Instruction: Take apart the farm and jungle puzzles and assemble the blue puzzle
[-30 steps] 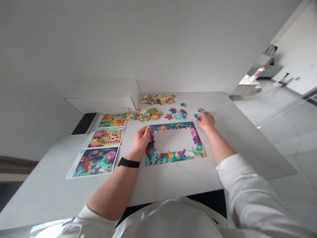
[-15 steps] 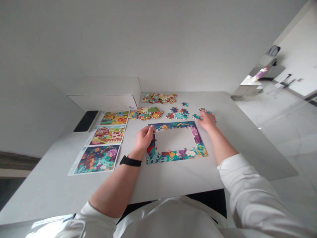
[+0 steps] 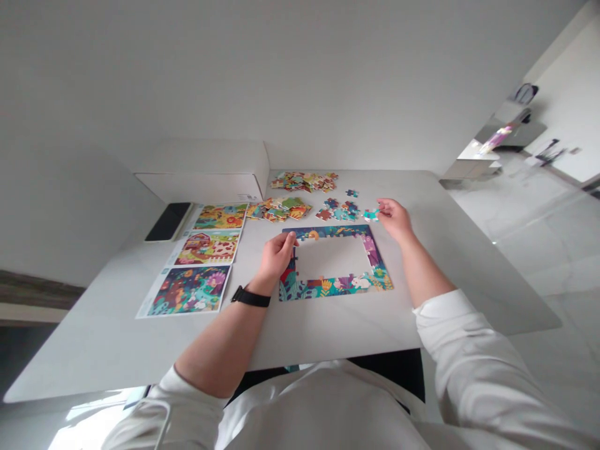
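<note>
right hand pinches knobbed teal cardboard piece.

We see our left hand resting on the puzzle frame at nine o'clock; our right hand pinches a teal piece at one o'clock.

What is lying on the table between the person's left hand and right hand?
In the head view, the top strip of the puzzle frame and its bare white middle lie between the left hand and the right hand, which holds a teal puzzle piece.
</note>
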Demonstrator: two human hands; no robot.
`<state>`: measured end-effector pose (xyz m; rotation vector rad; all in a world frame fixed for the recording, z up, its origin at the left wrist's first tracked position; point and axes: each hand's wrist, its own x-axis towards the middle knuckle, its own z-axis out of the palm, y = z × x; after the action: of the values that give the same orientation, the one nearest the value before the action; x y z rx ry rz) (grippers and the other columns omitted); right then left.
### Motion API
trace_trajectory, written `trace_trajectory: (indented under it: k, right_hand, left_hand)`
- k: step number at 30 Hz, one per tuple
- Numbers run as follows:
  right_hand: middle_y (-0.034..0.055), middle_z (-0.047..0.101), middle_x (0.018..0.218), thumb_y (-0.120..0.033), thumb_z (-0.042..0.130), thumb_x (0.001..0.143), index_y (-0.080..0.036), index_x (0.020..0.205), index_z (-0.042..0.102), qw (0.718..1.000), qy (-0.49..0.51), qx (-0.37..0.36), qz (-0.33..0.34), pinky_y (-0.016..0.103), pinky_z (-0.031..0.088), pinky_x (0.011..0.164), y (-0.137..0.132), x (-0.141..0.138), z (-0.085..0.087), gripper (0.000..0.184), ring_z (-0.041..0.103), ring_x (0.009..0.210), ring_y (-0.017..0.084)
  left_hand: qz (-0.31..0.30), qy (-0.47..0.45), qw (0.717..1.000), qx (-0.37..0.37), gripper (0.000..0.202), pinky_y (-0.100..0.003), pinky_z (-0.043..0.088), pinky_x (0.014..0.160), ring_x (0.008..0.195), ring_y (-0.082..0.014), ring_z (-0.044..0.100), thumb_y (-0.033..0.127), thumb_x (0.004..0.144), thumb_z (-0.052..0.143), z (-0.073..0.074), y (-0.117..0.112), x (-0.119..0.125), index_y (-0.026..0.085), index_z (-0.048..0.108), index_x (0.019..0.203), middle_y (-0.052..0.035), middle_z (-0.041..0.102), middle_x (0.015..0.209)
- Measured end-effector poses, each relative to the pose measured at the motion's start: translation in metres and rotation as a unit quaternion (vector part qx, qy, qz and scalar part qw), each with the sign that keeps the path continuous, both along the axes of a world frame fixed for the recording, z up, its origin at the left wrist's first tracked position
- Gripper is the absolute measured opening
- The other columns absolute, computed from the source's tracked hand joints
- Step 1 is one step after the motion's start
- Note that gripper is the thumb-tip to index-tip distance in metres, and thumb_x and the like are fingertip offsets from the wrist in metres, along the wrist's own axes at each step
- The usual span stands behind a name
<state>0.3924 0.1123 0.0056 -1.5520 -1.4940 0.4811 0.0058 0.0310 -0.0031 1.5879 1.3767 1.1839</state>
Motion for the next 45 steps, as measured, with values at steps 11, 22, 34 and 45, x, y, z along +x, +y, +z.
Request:
trace_trajectory:
  k: [11, 22, 34, 45]
  right_hand:
    - [0.0053, 0.076, 0.107, -0.046, 0.082, 0.083, -0.026, 0.120, 0.074, 0.967, 0.193, 0.040, 0.159, 0.039, 0.061, 0.088, -0.085, -0.067, 0.046, 0.043, 0.070, 0.100, 0.023]
    - [0.0051, 0.079, 0.107, -0.045, 0.082, 0.082, -0.027, 0.116, 0.077, 0.955, 0.176, -0.053, 0.232, 0.038, 0.061, 0.089, -0.104, -0.108, 0.005, 0.039, 0.072, 0.096, 0.021]
    - [0.0010, 0.071, 0.085, -0.046, 0.086, 0.081, -0.023, 0.110, 0.080, 0.940, 0.157, -0.129, 0.276, 0.030, 0.057, 0.069, -0.105, -0.096, 0.010, 0.038, 0.067, 0.075, 0.017]
    - [0.0021, 0.072, 0.085, -0.043, 0.088, 0.078, -0.019, 0.106, 0.079, 0.923, 0.147, -0.196, 0.297, 0.027, 0.056, 0.069, -0.103, -0.087, 0.009, 0.038, 0.067, 0.075, 0.015]
  left_hand:
    - [-0.041, -0.196, 0.980, -0.020, 0.037, -0.021, 0.038, 0.047, 0.052, -0.0082, 0.048, 0.057, 0.093, 0.072, 0.060, -0.025, 0.019, 0.022, 0.059, 0.094, 0.0016, 0.061, 0.076]
    - [-0.166, -0.018, 0.983, -0.077, 0.037, -0.023, 0.042, 0.049, 0.058, -0.0126, 0.058, 0.055, 0.086, 0.077, 0.025, -0.029, 0.069, 0.019, 0.070, 0.084, -0.0016, 0.067, 0.069]
    - [-0.140, 0.008, 0.987, -0.073, 0.031, -0.025, 0.040, 0.051, 0.054, -0.0127, 0.055, 0.049, 0.090, 0.073, 0.007, -0.037, 0.067, 0.018, 0.075, 0.088, -0.0004, 0.066, 0.067]
    - [-0.120, 0.021, 0.988, -0.094, 0.023, -0.024, 0.044, 0.054, 0.057, -0.0132, 0.060, 0.042, 0.090, 0.071, 0.009, -0.037, 0.065, 0.020, 0.072, 0.091, 0.0003, 0.068, 0.069]
